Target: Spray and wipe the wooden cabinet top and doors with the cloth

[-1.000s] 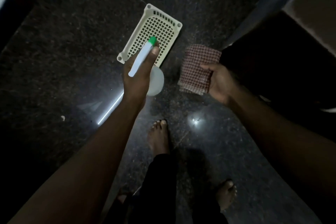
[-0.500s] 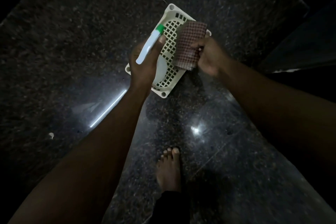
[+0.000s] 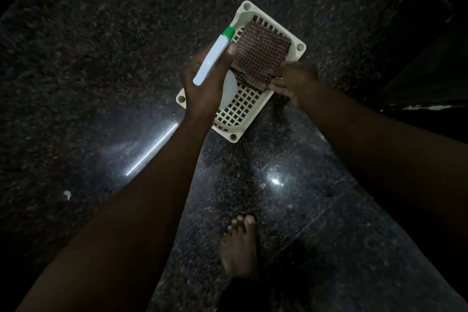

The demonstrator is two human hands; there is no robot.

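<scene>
My left hand [image 3: 202,83] grips a white spray bottle [image 3: 212,61] with a green nozzle, held over the near-left part of a cream plastic basket [image 3: 243,114] on the floor. A folded red-and-white checked cloth [image 3: 263,56] lies flat in the far half of the basket. My right hand [image 3: 291,81] is at the cloth's near-right edge, fingertips touching it; whether they still pinch it is unclear. The cabinet is barely visible in the dark.
The floor [image 3: 101,58] is dark polished granite with bright light reflections. My bare foot [image 3: 240,243] stands below the basket. A dark cabinet or wall [image 3: 430,71] runs along the right. A small white speck [image 3: 67,194] lies on the floor at left.
My right hand carried the cloth leftward over the basket and laid it down flat inside. My left hand with the bottle stayed over the basket. The view shifted closer.
</scene>
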